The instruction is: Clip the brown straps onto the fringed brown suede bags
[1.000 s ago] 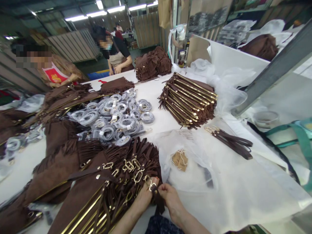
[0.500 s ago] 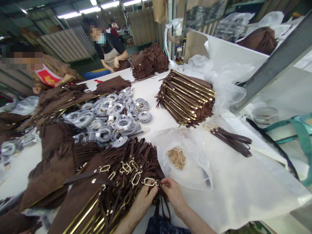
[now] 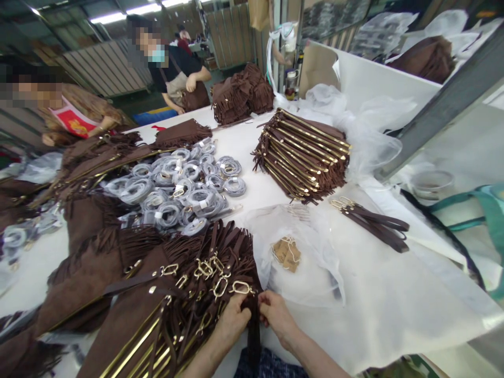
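Observation:
My left hand (image 3: 233, 321) and my right hand (image 3: 274, 315) sit close together at the near edge of the white table (image 3: 394, 310). Both pinch a dark brown strap (image 3: 254, 328) that hangs down between them. A gold clasp (image 3: 240, 287) lies at the strap's top, just above my left fingers. To the left of my hands spreads a pile of brown fringed bags with gold bars and clasps (image 3: 157, 304). A clear plastic bag holding brown paper tags (image 3: 288, 254) lies just beyond my right hand.
A neat stack of brown fringed bags (image 3: 303, 155) stands at centre right, loose brown straps (image 3: 374, 223) beside it. Several coiled grey wrapped straps (image 3: 185, 186) fill the middle. Two people work at the far left side, with more brown bags (image 3: 242, 97) near them.
My hands have shifted slightly along the strap, and the gold clasp now lies flat above my left fingers. The person at the far side has picked up a brown bag.

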{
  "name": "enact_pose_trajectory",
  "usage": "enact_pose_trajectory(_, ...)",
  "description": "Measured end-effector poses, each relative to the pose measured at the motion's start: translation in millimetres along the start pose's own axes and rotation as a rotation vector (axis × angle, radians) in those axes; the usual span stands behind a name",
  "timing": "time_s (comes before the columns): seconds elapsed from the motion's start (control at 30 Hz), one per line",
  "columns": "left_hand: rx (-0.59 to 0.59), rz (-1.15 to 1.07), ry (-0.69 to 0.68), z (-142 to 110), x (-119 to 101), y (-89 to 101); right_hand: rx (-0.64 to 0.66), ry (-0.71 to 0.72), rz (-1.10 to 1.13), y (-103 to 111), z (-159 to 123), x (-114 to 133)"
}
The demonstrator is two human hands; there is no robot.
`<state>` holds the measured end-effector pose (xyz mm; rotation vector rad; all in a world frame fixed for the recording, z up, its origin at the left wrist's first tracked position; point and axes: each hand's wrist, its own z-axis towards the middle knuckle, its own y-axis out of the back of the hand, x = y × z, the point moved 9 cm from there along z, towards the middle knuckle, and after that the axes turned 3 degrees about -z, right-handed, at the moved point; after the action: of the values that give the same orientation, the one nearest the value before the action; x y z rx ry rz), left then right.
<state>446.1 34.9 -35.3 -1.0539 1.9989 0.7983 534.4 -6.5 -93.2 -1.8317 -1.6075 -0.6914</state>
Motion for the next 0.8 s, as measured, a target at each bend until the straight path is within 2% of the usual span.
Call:
enact_pose_trajectory(0.07,0.049,-0.066,0.006,-3,-3,-6.4,-0.022,0.038,-0.019,1,0,3)
enact_pose_trajectory(0.13,0.037,-0.098,0.024,-4,-2,-8.2,-0.041,0.091,-0.039,1,-1,7)
enact_pose_trajectory(0.27,-0.153,-0.001,0.036,0,12,4.4,-0.063,0.144,-0.077,3,-1,9)
enact_pose_trajectory(0.33,-0.188,0.034,0.044,1,17,7.2,-0.056,0.122,-0.095,4,1,4)
enact_pose_trajectory(0.43,-0.095,0.154,0.083,1,21,-0.3,-0.048,0.092,-0.132,5,3,-1)
enact_pose_trajectory(0.53,-0.006,0.278,0.107,-1,25,-8.9,-0.088,0.111,-0.208,9,2,5)
enact_pose_trajectory(0.63,-0.035,0.303,0.077,-1,35,-9.2,-0.154,0.125,-0.325,10,3,11)
enact_pose_trajectory(0.8,-0.131,0.317,0.074,8,65,-2.4,-0.208,0.108,-0.522,11,3,7)
